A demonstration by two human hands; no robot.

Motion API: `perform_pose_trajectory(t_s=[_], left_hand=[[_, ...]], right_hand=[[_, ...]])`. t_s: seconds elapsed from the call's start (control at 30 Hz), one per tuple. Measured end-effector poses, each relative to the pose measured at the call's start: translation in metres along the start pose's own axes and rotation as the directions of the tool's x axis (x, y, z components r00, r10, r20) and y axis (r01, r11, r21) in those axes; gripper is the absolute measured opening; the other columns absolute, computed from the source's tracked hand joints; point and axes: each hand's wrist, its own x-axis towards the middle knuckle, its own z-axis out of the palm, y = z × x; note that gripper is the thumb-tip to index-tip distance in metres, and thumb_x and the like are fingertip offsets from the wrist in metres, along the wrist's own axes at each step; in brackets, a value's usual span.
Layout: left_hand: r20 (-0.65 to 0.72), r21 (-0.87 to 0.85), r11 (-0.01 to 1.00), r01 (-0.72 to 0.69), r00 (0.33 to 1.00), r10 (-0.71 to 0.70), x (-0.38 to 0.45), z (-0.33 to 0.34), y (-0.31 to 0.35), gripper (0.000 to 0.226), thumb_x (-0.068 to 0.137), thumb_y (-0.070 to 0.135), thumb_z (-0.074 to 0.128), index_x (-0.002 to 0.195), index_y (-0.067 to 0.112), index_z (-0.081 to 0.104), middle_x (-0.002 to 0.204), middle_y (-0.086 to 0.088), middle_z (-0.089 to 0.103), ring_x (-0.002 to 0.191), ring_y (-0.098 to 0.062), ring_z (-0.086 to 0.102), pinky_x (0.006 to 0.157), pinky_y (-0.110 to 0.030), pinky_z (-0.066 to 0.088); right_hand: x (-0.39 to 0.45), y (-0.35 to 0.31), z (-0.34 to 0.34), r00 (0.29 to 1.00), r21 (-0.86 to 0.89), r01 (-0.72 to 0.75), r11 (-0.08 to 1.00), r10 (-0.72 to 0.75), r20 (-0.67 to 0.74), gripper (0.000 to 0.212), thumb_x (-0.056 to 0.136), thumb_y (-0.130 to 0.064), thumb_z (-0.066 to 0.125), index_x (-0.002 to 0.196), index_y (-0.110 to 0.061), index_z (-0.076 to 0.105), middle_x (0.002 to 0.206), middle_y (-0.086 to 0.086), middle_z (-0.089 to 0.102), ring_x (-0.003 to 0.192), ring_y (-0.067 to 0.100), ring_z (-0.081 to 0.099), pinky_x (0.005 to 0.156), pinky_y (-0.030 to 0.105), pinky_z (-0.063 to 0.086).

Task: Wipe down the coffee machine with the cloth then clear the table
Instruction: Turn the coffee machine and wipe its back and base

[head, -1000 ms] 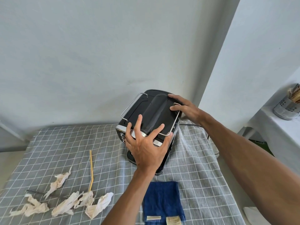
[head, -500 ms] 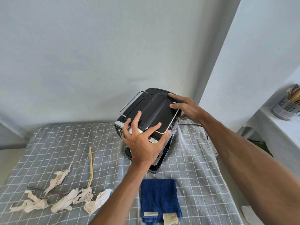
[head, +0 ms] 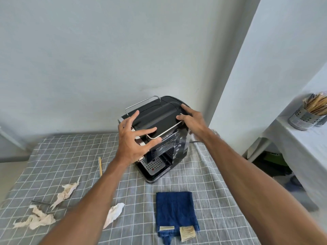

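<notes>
our left hand [head: 131, 141] splayed wide, fingertips on coffee machine [head: 159, 124] front top | our right hand [head: 192, 123] spread over its rear-right edge | cloth [head: 175, 211] at machine's 6 o'clock, flat on table [head: 221, 200]

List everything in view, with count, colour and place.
coffee machine: one, black, back of the table by the wall
cloth: one, dark blue, folded, in front of the machine
crumpled tissues: several, off-white, left front of the table
straw: one, yellow, left of the machine
tablecloth: one, grey checked, covering the table
metal cup of sticks: one, silver, on the side shelf at right
left hand: on the machine's front top
right hand: on its right top edge
</notes>
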Motion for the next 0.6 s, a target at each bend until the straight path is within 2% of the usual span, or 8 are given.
perform_pose_trajectory(t_s=[0.03,0.07,0.1,0.17,0.33,0.43,0.5,0.6], left_hand=[[0.029,-0.013,1.0,-0.001,1.0,0.001,0.002,-0.008,-0.004,0.044,0.072,0.076,0.07,0.108,0.051,0.074,0.164,0.009,0.025,0.145,-0.022,0.022,0.117,-0.058,0.027],[0.059,-0.023,1.0,0.007,0.998,-0.005,0.005,-0.016,-0.007,0.042,0.072,0.075,0.07,0.108,0.052,0.073,0.165,0.008,0.024,0.147,-0.022,0.02,0.117,-0.061,0.026],[0.088,-0.029,0.999,0.019,0.996,-0.017,0.008,-0.024,-0.009,0.041,0.073,0.074,0.07,0.108,0.053,0.072,0.165,0.007,0.023,0.148,-0.022,0.018,0.117,-0.063,0.023],[0.135,-0.023,0.999,0.035,0.99,-0.032,0.011,-0.037,-0.011,0.041,0.074,0.072,0.071,0.109,0.051,0.072,0.165,0.006,0.022,0.15,-0.022,0.016,0.119,-0.06,0.02],[0.141,-0.043,0.999,-0.005,0.99,0.011,0.007,-0.048,-0.016,0.04,0.074,0.061,0.077,0.111,0.045,0.075,0.165,0.005,0.025,0.151,-0.021,0.017,0.118,-0.041,0.02],[0.198,-0.05,0.999,0.002,0.98,0.008,0.003,-0.05,-0.02,0.04,0.074,0.06,0.078,0.112,0.048,0.074,0.166,0.006,0.022,0.153,-0.022,0.012,0.122,-0.051,0.019],[0.22,-0.049,0.999,0.011,0.976,0.0,-0.003,-0.048,-0.022,0.043,0.074,0.065,0.077,0.114,0.049,0.073,0.167,0.006,0.021,0.154,-0.023,0.008,0.121,-0.059,0.017],[0.203,-0.031,0.999,0.017,0.979,-0.01,-0.012,-0.042,-0.024,0.049,0.073,0.074,0.07,0.115,0.05,0.072,0.167,0.008,0.02,0.154,-0.02,0.004,0.122,-0.058,0.012]], right_hand=[[-0.003,-0.001,0.006,0.999,0.029,-0.011,1.0,0.012,-0.034,0.065,0.086,-0.021,0.075,0.147,-0.034,0.055,0.116,-0.007,0.07,0.089,0.008,0.067,0.076,0.017,0.058],[-0.005,-0.003,0.013,0.998,0.056,-0.03,0.998,0.034,-0.06,0.067,0.085,-0.022,0.076,0.147,-0.035,0.054,0.122,0.0,0.069,0.094,0.013,0.069,0.082,0.023,0.061],[-0.007,-0.005,0.018,0.996,0.068,-0.048,0.997,0.053,-0.074,0.069,0.084,-0.024,0.075,0.148,-0.036,0.053,0.133,0.006,0.063,0.104,0.019,0.069,0.095,0.032,0.059],[-0.012,-0.01,0.026,0.993,0.071,-0.082,0.994,0.088,-0.08,0.073,0.082,-0.027,0.075,0.149,-0.038,0.049,0.144,0.006,0.053,0.114,0.027,0.066,0.109,0.044,0.051],[-0.03,-0.009,0.035,0.987,0.029,-0.083,0.996,0.086,-0.135,0.076,0.079,-0.028,0.074,0.149,-0.039,0.049,0.151,0.005,0.046,0.118,0.024,0.061,0.115,0.045,0.045],[-0.041,-0.004,0.033,0.985,-0.003,-0.076,0.997,0.075,-0.156,0.075,0.078,-0.031,0.073,0.148,-0.045,0.049,0.152,0.005,0.044,0.119,0.027,0.059,0.113,0.051,0.047],[-0.05,0.004,0.031,0.986,-0.022,-0.051,0.998,0.047,-0.158,0.074,0.08,-0.034,0.071,0.149,-0.046,0.048,0.153,0.004,0.043,0.119,0.022,0.056,0.116,0.048,0.043],[-0.058,0.013,0.029,0.989,-0.083,-0.01,0.996,-0.002,-0.145,0.072,0.084,-0.047,0.067,0.151,-0.048,0.043,0.15,0.004,0.047,0.125,0.024,0.055,0.119,0.047,0.039]])
